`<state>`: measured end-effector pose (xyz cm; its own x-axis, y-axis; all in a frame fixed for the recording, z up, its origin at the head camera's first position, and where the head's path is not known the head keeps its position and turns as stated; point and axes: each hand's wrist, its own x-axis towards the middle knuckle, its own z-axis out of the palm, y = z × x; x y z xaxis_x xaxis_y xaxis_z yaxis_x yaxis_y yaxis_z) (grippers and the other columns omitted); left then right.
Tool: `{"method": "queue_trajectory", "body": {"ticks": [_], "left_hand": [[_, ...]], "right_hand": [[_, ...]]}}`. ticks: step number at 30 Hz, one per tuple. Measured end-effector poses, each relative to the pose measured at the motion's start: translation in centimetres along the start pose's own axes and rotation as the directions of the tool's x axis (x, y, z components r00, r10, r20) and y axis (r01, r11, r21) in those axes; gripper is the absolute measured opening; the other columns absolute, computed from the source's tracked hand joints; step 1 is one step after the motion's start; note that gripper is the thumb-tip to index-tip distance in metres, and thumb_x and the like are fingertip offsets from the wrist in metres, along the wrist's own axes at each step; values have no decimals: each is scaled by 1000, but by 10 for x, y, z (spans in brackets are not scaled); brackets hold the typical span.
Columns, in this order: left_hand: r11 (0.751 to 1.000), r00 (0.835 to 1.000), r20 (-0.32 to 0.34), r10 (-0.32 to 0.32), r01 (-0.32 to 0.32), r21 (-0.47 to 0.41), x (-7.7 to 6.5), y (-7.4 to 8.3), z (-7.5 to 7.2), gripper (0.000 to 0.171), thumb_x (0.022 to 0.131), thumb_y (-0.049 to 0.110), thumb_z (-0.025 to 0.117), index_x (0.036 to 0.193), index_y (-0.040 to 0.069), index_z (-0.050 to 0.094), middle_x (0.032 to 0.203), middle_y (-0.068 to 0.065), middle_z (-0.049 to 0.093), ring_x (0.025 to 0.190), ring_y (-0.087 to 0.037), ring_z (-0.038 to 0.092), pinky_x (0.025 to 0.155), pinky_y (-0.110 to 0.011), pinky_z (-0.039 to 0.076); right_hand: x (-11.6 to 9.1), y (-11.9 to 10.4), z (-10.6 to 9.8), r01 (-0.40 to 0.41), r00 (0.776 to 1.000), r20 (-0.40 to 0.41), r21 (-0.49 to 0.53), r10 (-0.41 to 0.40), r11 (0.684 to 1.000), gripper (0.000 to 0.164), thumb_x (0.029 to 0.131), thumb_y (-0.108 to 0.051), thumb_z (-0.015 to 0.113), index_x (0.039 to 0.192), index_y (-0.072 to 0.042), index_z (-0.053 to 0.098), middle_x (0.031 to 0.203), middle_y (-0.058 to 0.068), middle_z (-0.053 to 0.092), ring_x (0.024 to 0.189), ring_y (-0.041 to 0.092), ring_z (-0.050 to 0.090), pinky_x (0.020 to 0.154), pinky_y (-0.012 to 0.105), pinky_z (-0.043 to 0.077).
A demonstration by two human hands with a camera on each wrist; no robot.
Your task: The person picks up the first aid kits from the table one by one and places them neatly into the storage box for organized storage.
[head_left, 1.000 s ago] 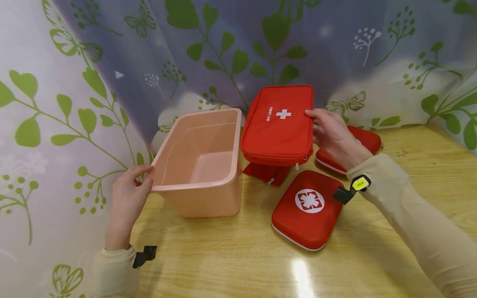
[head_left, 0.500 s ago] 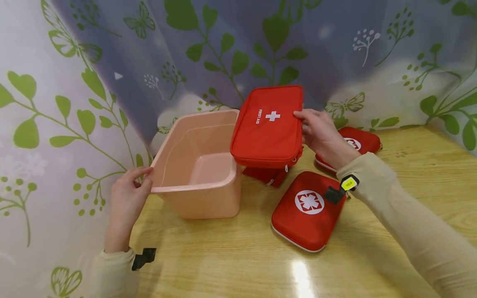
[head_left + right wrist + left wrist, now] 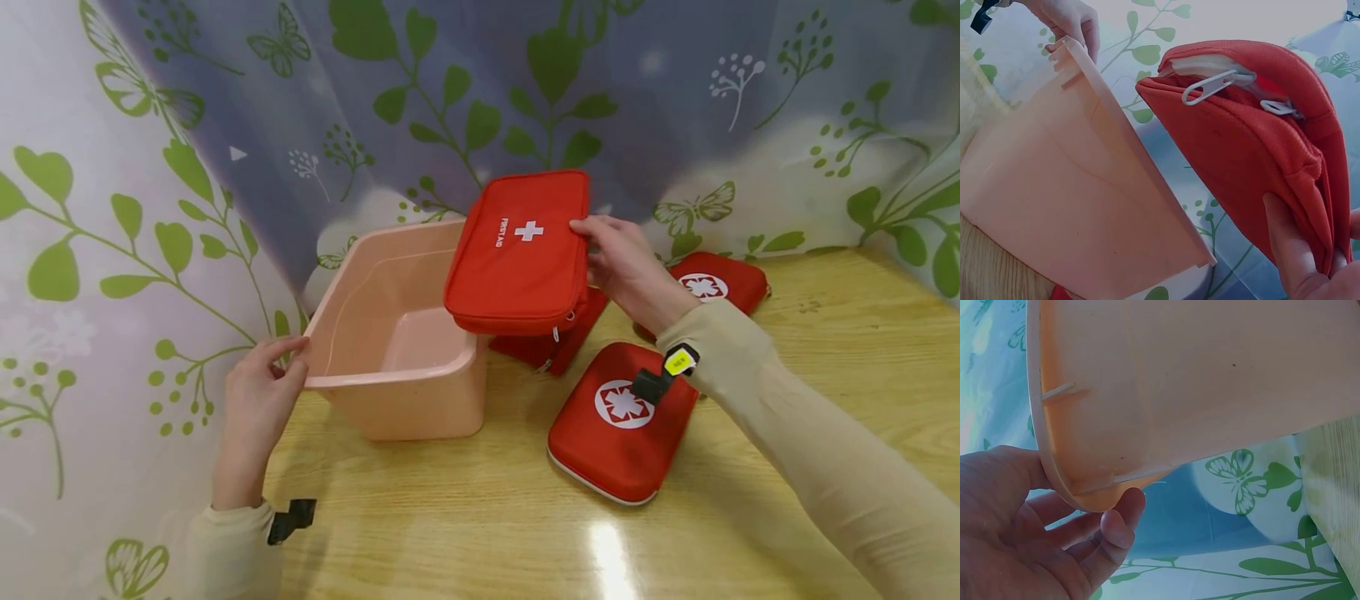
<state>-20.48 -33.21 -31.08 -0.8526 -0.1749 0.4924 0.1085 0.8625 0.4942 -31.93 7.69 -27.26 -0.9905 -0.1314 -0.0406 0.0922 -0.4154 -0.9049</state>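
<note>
My right hand grips the right edge of a red first aid bag, its white cross and lettering facing up. The bag is raised and overlaps the right rim of a pink plastic bin in the head view. In the right wrist view, the bag's zipper is partly undone and something whitish shows inside. With thumb and fingers, my left hand holds the bin's near left corner. Seen from the left wrist, the fingers curl under the rim.
On the wooden table lie a red hard case with a white emblem and a similar red case farther back. A flat red pouch lies beside the bin, partly under the raised bag. A patterned curtain stands behind.
My right hand has carried the first aid bag left, from beside the bin to over its right rim. More of the back case now shows. The left hand and bin stay put.
</note>
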Motion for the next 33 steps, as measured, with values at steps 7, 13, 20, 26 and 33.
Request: {"method": "queue_trajectory", "body": {"ticks": [7, 13, 20, 26, 33], "left_hand": [[1000, 1000, 1, 18, -18, -6, -1, 0, 0, 30, 94, 11, 56, 118, 3, 72, 117, -12, 66, 61, -14, 47, 49, -24, 36], [1000, 1000, 0, 13, -13, -2, -1, 1, 0, 31, 93, 10, 55, 118, 3, 71, 116, -12, 66, 60, -14, 46, 49, -25, 35], [1000, 1000, 5, 3, -3, -3, -2, 2, 2, 31, 94, 12, 54, 119, 4, 71, 119, -11, 66, 64, -18, 48, 49, -25, 37], [1000, 1000, 11, -9, 9, -11, -2, 2, 2, 33, 94, 12, 52, 120, 4, 71, 118, -11, 65, 67, -20, 49, 50, -26, 37], [1000, 1000, 12, -18, 18, -23, -1, 1, 2, 32, 94, 12, 53, 121, 4, 70, 118, -11, 66, 69, -20, 48, 50, -25, 37]], "right_hand": [[4, 3, 8, -4, 1000, -3, -3, 4, 1000, 15, 97, -19, 60, 105, -8, 54, 95, 4, 59, 66, 15, 58, 50, 20, 45], [6, 5, 14, -7, 1000, 9, 3, 7, 1000, 14, 97, -17, 60, 104, -7, 54, 94, 4, 59, 68, 16, 59, 50, 21, 46], [8, 7, 17, -14, 1000, 12, -5, 14, 1000, 15, 97, -19, 60, 104, -7, 54, 98, 5, 58, 69, 17, 60, 51, 20, 47], [9, 8, 21, -23, 1000, 9, -32, 23, 999, 16, 98, -21, 59, 105, -7, 54, 107, 7, 58, 72, 17, 62, 53, 21, 50], [12, 8, 26, -28, 1000, 9, -47, 28, 999, 15, 98, -21, 59, 104, -7, 55, 110, 9, 58, 73, 17, 63, 55, 22, 51]]}}
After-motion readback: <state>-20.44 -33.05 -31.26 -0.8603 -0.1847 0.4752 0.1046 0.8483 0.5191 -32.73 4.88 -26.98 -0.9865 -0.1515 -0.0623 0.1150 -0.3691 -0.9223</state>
